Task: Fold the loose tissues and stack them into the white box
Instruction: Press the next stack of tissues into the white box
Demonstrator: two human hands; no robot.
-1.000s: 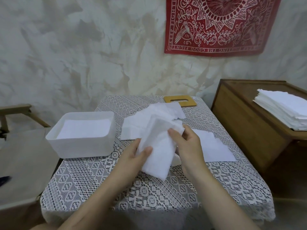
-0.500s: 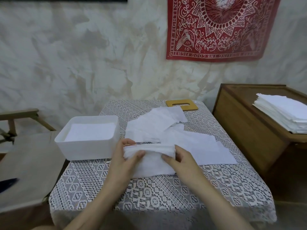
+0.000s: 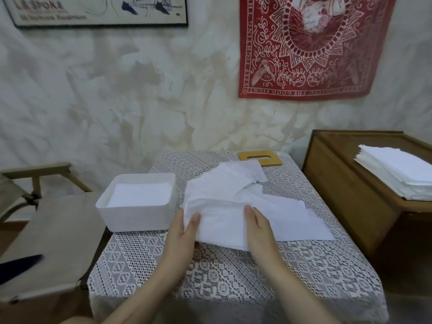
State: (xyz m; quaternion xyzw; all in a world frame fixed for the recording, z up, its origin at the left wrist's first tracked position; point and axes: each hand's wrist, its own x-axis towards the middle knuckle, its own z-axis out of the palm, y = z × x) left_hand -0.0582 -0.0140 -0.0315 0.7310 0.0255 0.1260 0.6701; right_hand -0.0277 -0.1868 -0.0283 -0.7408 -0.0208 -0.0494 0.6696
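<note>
We hold one tissue (image 3: pixel 222 220) with both hands, low over the near half of the table (image 3: pixel 210 277). Our left hand (image 3: pixel 184 230) pinches its left edge, thumb on top, the other fingers hidden under the sheet. Our right hand (image 3: pixel 259 228) grips the right edge in the same way, its fingers also out of sight beneath. The hands are apart, one at each end of the tissue. The tissue is folded over, with a crease running along its far side, and its near edge hangs just clear of the lace cloth.

Behind and to the right of it the loose tissues (image 3: pixel 236 181) lie in a rumpled heap, and flat sheets spread out toward the table's right edge. The held tissue overlaps this heap.

The box (image 3: pixel 138 216) stands just left of our left hand, at the table's left edge. A flat pile of folded sheets (image 3: pixel 140 195) lies inside, below the rim.

A wooden lid (image 3: pixel 259 157) with a slot lies at the far edge of the table. To the right is a wooden cabinet (image 3: pixel 346 195) with a tall stack (image 3: pixel 397 174) of white sheets on top. A canvas chair (image 3: pixel 46 230) stands to the left. On the wall hang a red cloth (image 3: pixel 315 43) and a framed print (image 3: pixel 93 10).
</note>
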